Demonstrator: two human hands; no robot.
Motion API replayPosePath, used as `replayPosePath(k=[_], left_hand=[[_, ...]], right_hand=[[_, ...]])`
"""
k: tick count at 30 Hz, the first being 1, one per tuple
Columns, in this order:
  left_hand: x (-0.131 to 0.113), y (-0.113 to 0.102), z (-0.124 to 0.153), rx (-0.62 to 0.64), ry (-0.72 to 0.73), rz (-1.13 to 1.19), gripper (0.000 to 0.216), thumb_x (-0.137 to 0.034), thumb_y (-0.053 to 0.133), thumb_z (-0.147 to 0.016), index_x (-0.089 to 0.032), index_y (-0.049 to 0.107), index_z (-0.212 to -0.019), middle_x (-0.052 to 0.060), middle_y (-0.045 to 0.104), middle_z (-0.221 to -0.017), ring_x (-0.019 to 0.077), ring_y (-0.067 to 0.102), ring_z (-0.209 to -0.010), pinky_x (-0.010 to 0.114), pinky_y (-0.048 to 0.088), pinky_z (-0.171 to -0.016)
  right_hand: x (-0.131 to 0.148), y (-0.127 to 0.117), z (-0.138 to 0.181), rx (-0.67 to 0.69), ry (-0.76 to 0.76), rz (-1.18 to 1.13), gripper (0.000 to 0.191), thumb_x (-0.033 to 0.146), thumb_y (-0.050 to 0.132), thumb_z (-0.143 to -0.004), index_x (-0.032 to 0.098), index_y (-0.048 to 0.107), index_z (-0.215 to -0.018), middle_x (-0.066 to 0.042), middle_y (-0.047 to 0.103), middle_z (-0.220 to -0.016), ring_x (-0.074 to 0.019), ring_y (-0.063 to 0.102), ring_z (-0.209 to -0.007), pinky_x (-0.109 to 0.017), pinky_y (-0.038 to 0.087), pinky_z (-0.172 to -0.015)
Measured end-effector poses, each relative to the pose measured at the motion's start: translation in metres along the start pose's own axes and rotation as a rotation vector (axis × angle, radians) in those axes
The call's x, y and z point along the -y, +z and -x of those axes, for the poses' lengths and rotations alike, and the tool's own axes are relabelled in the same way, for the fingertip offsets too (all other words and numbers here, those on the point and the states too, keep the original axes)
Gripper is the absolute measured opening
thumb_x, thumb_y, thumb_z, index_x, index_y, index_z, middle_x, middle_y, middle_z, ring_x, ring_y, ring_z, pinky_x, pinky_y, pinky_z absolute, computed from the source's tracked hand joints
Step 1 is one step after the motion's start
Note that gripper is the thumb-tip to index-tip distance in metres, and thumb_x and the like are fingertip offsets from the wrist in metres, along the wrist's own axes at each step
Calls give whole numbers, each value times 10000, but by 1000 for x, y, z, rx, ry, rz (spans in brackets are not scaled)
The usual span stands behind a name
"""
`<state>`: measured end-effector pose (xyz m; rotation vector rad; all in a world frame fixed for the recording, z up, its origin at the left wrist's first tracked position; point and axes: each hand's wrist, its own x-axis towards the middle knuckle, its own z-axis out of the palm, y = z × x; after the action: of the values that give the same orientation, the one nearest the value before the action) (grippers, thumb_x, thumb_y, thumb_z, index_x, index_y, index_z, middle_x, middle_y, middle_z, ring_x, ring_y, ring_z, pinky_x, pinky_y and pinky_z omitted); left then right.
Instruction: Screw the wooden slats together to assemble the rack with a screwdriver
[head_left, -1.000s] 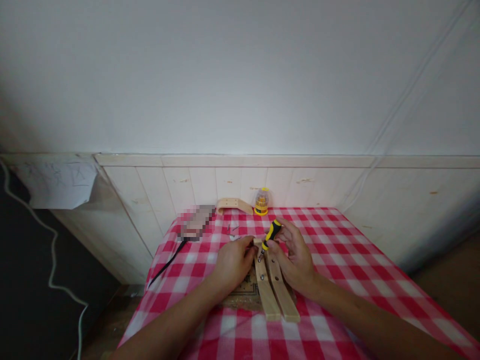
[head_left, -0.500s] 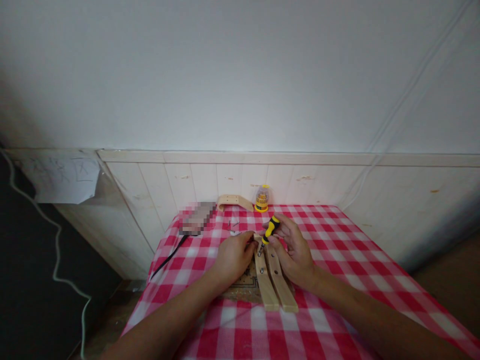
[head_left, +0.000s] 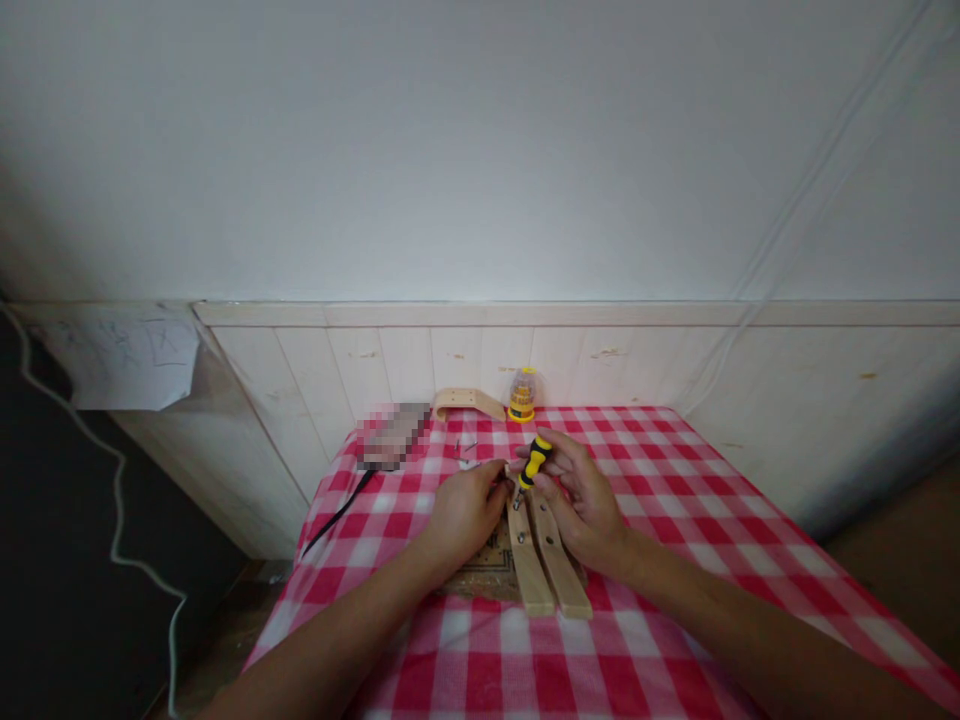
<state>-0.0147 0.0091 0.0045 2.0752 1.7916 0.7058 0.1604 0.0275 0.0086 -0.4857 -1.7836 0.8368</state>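
Note:
In my right hand (head_left: pixel 589 495) is a yellow and black screwdriver (head_left: pixel 535 462), tilted, its tip down at a screw in the left of two curved wooden pieces (head_left: pixel 532 580). A second screw (head_left: pixel 522 538) shows lower on that piece. The right-hand wooden piece (head_left: pixel 574 595) lies beside it and has two dark holes. My left hand (head_left: pixel 469 505) is closed at the far end of the left piece, its fingertips partly hidden. Under the wood and my left hand lies a brown printed board (head_left: pixel 480 580).
A curved wooden piece (head_left: pixel 470 400) and a yellow-based bit container (head_left: pixel 522 398) stand at the back by the panelled wall. Several loose screws (head_left: pixel 466 447) lie on the checked tablecloth (head_left: pixel 660 480). A blurred flat object (head_left: pixel 394 437) with a black strap (head_left: pixel 341 512) is at left.
The screwdriver has tipped slightly more upright and shifted a little left with my right hand. Its tip stays at the same screw. My left hand keeps its place.

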Motion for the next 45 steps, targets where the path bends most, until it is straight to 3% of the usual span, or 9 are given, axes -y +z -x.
replayPosePath(k=[16,26,35,45], left_hand=[[1,0,1,-15,16,33,268,-339,451,-964,-244,674,-1080,42,764,-950,203,705,-840,258,420,-668],[-1,-1,1,-18,45,77,243,-285,456,-950,-230,658,-1073,43,761,-932,206,707,-835,258,430,-675],[4,3,2,-27,67,93,196,-250,462,-940,-220,648,-994,48,750,-962,200,704,-865,251,453,-700],[-5,-4,2,17,7,56,264,-267,444,-958,-233,656,-1112,58,753,-967,203,707,-891,258,486,-753]], right_hand=[[-4,-1,-2,-43,46,-91,431,359,576,-985,310,445,-1392,-118,671,-1238,-247,716,-1080,-475,582,-963],[-2,-1,-1,-17,-54,39,397,311,523,-1011,292,445,-1400,-107,699,-1176,-225,723,-1058,-408,608,-927],[-8,-4,4,-14,-53,128,419,279,503,-1013,287,420,-1424,-126,684,-1233,-230,709,-1098,-403,610,-922],[-11,-4,10,-39,-99,213,460,189,517,-997,319,422,-1428,-110,698,-1204,-224,726,-1062,-390,614,-907]])
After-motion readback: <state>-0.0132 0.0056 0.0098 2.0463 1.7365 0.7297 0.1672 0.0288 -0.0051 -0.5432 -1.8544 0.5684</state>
